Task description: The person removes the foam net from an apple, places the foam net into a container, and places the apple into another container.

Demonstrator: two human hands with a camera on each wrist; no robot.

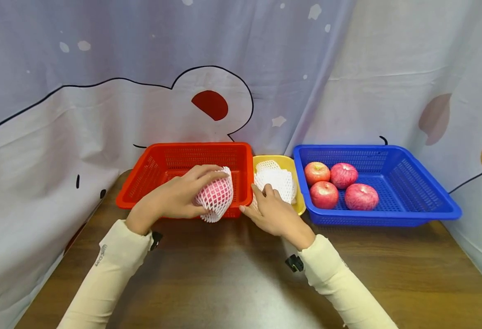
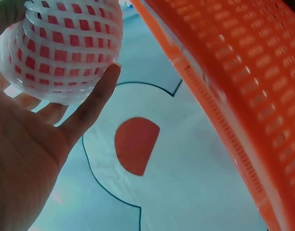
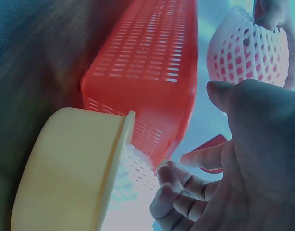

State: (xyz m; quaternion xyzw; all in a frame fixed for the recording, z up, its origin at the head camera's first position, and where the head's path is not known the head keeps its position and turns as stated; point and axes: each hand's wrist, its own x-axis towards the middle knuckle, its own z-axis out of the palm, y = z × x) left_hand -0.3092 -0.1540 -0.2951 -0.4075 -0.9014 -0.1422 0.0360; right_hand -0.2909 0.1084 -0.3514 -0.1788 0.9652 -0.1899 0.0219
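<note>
An apple in a white foam net (image 1: pixel 217 194) is gripped by my left hand (image 1: pixel 179 194), over the front rim of the red basket (image 1: pixel 201 146). In the left wrist view, my fingers wrap round the netted apple (image 2: pixel 66 50) and its red skin shows through the mesh. My right hand (image 1: pixel 275 212) is at the left front edge of the yellow basin (image 1: pixel 300 201), fingers loosely bent over it. White foam nets (image 1: pixel 277 180) lie piled in that basin. The right wrist view shows my right hand's fingers (image 3: pixel 169 199) beside the nets (image 3: pixel 133 192), holding nothing.
On the right stands a blue basket (image 1: pixel 414 214) with several bare red apples (image 1: pixel 324 195) in its left part. Brown wooden table (image 1: pixel 224 283) runs along the front. A patterned curtain (image 1: pixel 150 41) hangs behind the containers.
</note>
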